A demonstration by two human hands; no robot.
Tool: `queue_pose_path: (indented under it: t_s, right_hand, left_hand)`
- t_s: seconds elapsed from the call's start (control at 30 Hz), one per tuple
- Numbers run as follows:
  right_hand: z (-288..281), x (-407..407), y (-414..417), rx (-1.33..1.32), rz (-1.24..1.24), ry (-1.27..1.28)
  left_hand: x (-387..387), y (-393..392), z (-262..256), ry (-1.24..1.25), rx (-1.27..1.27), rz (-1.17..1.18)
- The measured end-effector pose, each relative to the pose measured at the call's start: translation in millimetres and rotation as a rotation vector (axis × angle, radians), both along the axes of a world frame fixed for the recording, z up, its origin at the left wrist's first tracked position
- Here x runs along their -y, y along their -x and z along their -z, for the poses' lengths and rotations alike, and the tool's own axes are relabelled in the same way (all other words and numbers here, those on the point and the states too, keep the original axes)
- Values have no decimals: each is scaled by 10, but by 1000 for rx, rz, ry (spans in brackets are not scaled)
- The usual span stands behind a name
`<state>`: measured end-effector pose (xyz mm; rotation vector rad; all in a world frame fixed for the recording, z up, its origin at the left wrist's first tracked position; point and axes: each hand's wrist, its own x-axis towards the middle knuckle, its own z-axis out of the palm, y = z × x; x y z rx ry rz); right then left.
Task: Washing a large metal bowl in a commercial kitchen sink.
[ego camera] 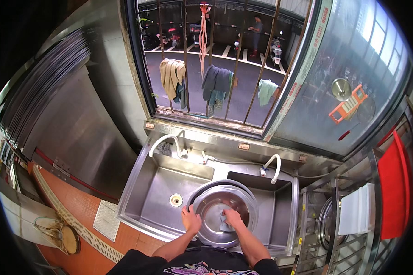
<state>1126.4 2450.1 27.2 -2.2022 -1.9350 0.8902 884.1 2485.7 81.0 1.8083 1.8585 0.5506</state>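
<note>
A round stainless steel bowl [209, 210] rests over the divider of a double stainless steel sink [151, 192], with the dark curved rim of another round vessel [206, 186] showing behind and below it. My left hand [192, 220] grips the left side of the bowl's rim. Inside the bowl, my right hand [232, 218] presses a grey-blue cloth [225, 227] against the metal. Part of the cloth is hidden under my fingers.
White gooseneck faucets [167, 137] [277, 168] rise behind the basins. At right, a metal rack [332, 227] holds white plastic trays [356, 209] and a red tray [394, 192]. Cloths [216, 79] hang on window bars. A person [257, 32] stands outside. A round wooden block [70, 239] is at lower left.
</note>
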Motion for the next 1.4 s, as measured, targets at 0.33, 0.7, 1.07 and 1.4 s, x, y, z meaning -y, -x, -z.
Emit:
queue_pose_path:
  t_s: [0.33,0.7,1.07,1.4]
  right_hand:
    - [20,-282,746,-21,-130,-58]
    - [-145,-96,729,-185,-37,-65]
    - [-236,372,168,-135,147,-33]
    - [-269,544,26,-69,155,-71]
  left_hand:
    - [-18,-14,-48,15,7,9]
    - [6,16,2,-28,33,4]
    - [-4,5,9,-19,20,1]
    - [14,15,34,-28,27,-4]
